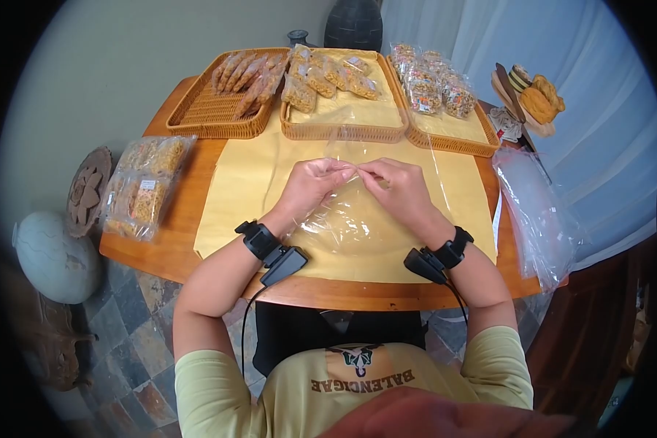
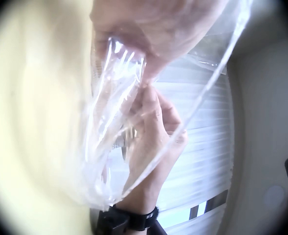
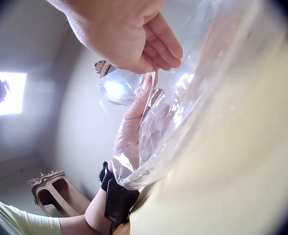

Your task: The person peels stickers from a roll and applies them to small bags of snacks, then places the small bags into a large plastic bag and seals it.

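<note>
A large clear plastic bag (image 1: 343,225) spreads over the yellow cloth (image 1: 233,197), with glossy creases between the forearms. Both hands meet at the middle of it. My left hand (image 1: 312,184) pinches the film between thumb and fingers, and my right hand (image 1: 403,191) pinches it right beside, fingertips almost together. Seen from the left wrist, the crumpled film (image 2: 109,98) hangs below the fingers. From the right wrist, the bag (image 3: 163,117) drapes in front of the left forearm, and nothing but film shows inside it.
Behind the cloth stand three wicker trays, the left (image 1: 197,109), middle (image 1: 343,131) and right (image 1: 452,142) ones, with packaged snacks. A filled snack bag (image 1: 146,186) lies at left. Flat clear bags (image 1: 536,215) overhang the table's right edge, near stacked bread-like items (image 1: 540,102).
</note>
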`<state>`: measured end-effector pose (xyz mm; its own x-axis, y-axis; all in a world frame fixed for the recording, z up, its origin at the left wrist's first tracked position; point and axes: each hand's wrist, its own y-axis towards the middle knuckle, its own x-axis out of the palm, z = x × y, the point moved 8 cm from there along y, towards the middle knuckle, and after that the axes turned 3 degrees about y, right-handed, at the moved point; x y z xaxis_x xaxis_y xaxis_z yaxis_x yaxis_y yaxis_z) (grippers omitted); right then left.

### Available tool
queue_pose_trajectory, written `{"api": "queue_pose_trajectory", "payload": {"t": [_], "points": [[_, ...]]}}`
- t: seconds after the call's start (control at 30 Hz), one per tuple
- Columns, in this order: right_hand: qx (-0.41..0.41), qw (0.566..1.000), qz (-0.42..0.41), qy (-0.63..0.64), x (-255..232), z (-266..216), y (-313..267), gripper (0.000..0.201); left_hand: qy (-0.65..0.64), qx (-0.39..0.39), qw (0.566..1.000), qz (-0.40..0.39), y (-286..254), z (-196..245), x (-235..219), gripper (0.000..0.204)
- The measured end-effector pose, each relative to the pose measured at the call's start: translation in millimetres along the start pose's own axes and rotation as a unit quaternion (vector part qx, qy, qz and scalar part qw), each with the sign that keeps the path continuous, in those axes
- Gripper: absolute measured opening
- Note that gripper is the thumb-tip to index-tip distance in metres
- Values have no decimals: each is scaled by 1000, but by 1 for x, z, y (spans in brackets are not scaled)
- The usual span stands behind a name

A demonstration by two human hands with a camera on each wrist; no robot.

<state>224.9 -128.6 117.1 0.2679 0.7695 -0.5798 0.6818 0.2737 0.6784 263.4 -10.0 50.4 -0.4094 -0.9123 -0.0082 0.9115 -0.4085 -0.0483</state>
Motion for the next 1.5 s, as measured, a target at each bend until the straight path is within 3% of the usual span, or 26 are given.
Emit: {"api": "queue_pose_trajectory", "payload": {"t": [0.33, 0.5, 0.83, 1.0, 1.33, 1.5], "points": [[2, 1000, -6, -8, 2, -1, 0, 6, 4, 10, 1000, 13, 8, -12, -2, 22], [-57, 994, -10, -95, 6, -8, -4, 6, 20, 49, 998, 20, 2, 1, 3, 20], [-46, 994, -5, -104, 4, -6, 0, 8, 41, 85, 995, 19, 3, 2, 5, 20], [49, 998, 5, 29, -1, 10, 2, 6, 21, 52, 998, 19, 5, -3, 4, 21], [155, 985, -21, 68, -3, 31, 1, 9, 37, 27, 999, 1, 0, 4, 6, 23], [220, 962, -26, 156, 2, 47, -4, 9, 26, 29, 999, -7, 1, 2, 5, 21]]}}
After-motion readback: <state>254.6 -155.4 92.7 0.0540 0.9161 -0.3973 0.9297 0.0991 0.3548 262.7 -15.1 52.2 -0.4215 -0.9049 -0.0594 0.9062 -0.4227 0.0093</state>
